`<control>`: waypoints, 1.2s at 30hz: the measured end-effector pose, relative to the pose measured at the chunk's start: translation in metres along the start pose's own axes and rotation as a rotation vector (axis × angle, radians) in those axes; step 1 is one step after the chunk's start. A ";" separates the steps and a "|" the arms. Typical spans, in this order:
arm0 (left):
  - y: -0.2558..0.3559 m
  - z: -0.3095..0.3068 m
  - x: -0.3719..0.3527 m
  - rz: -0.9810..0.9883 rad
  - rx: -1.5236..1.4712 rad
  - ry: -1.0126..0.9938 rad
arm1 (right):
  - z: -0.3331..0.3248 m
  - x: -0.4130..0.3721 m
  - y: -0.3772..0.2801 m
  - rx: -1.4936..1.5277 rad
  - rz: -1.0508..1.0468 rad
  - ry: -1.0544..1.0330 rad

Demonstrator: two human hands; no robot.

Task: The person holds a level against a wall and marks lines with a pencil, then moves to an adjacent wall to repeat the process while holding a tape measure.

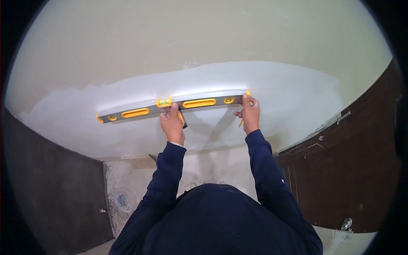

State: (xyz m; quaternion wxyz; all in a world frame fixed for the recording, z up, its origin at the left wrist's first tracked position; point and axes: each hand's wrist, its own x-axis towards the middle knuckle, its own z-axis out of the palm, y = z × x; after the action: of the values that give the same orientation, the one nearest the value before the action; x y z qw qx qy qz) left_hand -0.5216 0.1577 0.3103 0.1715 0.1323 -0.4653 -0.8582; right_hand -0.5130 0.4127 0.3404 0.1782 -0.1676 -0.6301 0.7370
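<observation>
A long grey spirit level [199, 103] with yellow slots, vials and end caps lies against the white patch of wall, its right end a little higher than its left in this view. My left hand [172, 126] is closed on its lower edge near the middle vial. Also at that hand is a yellow and black object [182, 119], mostly hidden behind the fingers. At the level's right end my right hand [251, 115] grips the tip between thumb and fingers. A thin yellow pencil [241, 123] sticks out below the same hand's fingers.
White coating [297, 80] covers the wall's lower part, below beige wall [204, 34]. A dark panel [51, 182] stands at left. On the right is a dark brown door [348, 170] with a metal handle [347, 223]. Behind my arms lies a pale, dusty floor [216, 163].
</observation>
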 end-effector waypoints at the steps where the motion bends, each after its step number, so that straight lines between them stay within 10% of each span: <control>1: 0.001 0.000 0.000 -0.001 0.007 0.008 | 0.001 -0.001 -0.002 -0.013 0.012 0.004; 36: 0.003 0.015 -0.011 -0.041 0.019 -0.144 | 0.003 0.002 -0.005 -0.025 0.042 -0.020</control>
State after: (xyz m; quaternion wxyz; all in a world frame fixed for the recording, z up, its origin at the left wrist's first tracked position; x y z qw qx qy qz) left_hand -0.5171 0.1720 0.3213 0.1189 0.0814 -0.4817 -0.8644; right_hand -0.5160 0.4119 0.3460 0.1541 -0.1755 -0.6375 0.7342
